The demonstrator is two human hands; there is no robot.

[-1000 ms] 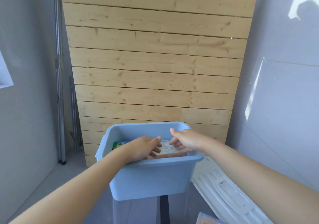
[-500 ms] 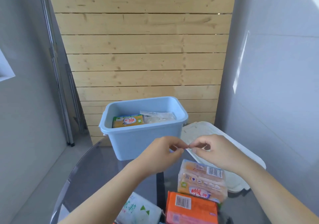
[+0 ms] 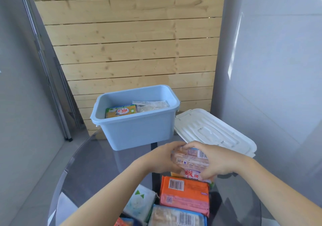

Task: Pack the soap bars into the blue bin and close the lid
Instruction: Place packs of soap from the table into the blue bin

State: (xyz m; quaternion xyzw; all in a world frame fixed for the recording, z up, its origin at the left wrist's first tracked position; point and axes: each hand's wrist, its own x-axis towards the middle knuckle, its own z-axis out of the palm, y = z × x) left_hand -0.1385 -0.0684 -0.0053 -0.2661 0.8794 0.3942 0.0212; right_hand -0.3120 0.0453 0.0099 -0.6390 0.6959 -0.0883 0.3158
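Observation:
The blue bin (image 3: 139, 131) stands open on the glass table, holding a yellow-green soap pack (image 3: 120, 111) and a clear-wrapped pack (image 3: 151, 105). Its white lid (image 3: 214, 133) lies flat to the right of it. In front of the bin, my left hand (image 3: 162, 159) and my right hand (image 3: 217, 161) both grip a pale wrapped soap pack (image 3: 191, 161) from either side. It sits on top of the pile of packs. Below it lie an orange pack (image 3: 184, 193), a white-green pack (image 3: 139, 203) and a blue-edged pack (image 3: 176, 217).
The round glass table (image 3: 90, 164) ends at a curved edge on the left. A wooden slat panel (image 3: 132, 51) leans behind the bin. Grey walls stand close on both sides.
The view tilted down. My hands left the bin, drew back toward me and took hold of the pale soap pack on the pile.

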